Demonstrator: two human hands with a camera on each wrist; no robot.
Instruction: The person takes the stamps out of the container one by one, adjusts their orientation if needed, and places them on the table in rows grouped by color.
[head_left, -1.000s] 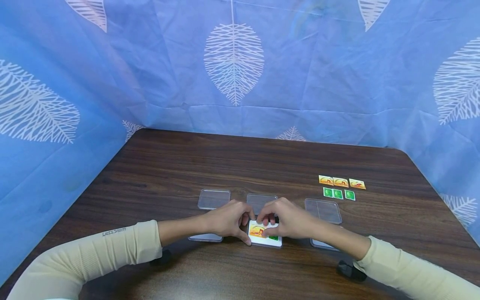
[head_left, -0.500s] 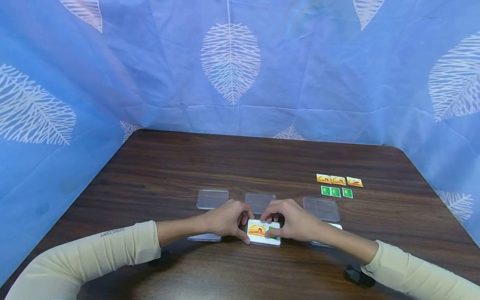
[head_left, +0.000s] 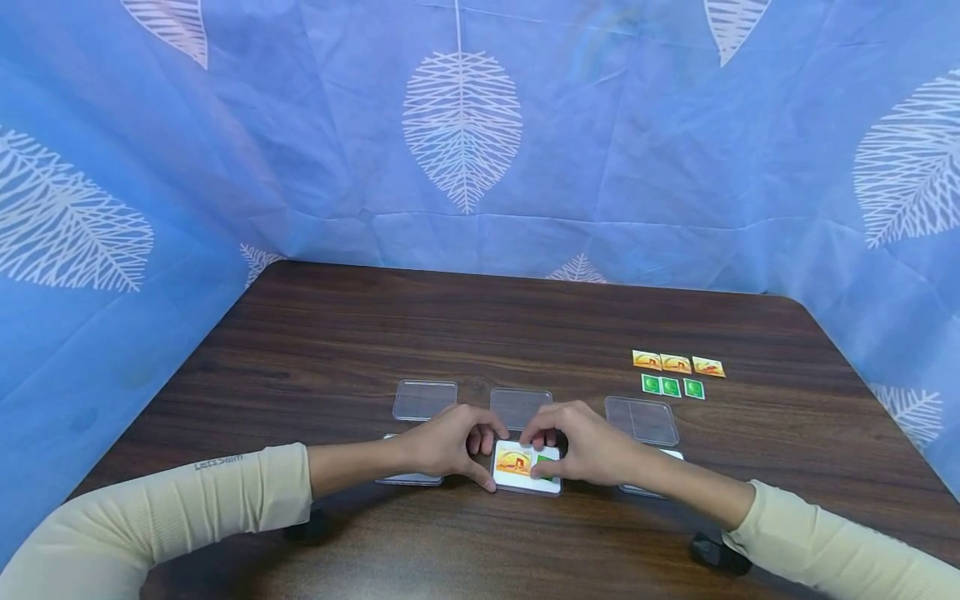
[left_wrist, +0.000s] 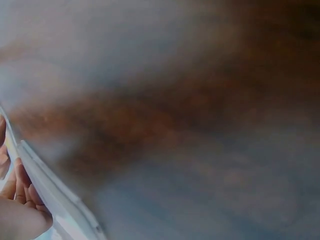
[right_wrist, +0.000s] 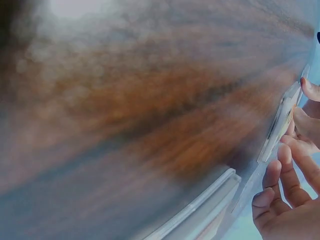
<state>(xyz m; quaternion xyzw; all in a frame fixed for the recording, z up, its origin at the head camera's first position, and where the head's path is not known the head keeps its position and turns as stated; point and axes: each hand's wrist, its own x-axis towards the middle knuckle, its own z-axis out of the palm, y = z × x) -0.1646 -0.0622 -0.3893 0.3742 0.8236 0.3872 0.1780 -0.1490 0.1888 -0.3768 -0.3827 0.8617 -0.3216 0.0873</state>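
A clear plastic case [head_left: 517, 487] with a white insert lies at the front middle of the table. On the insert sit a small orange picture card [head_left: 513, 461] and a small green card [head_left: 546, 468], partly covered. My left hand [head_left: 453, 440] holds the case's left edge between thumb and forefinger, its other fingers curled. The right hand [head_left: 588, 442] is over the case's right half, thumb on the green card and forefinger near the back edge; it appears to pinch the green card. In the right wrist view, the case [right_wrist: 278, 127] is seen edge-on with fingers around it.
Clear lids [head_left: 425, 400] stand in a row behind the hands, with another lid [head_left: 641, 419] at right. White-filled cases [head_left: 411, 479] flank the middle one, partly hidden by arms. Further back right lie orange cards [head_left: 676, 364] and green cards [head_left: 671, 387].
My right hand has shifted slightly right, its thumb moving from the orange card's edge onto the green card, so more of the orange card shows. The left hand stays at the case's left edge.
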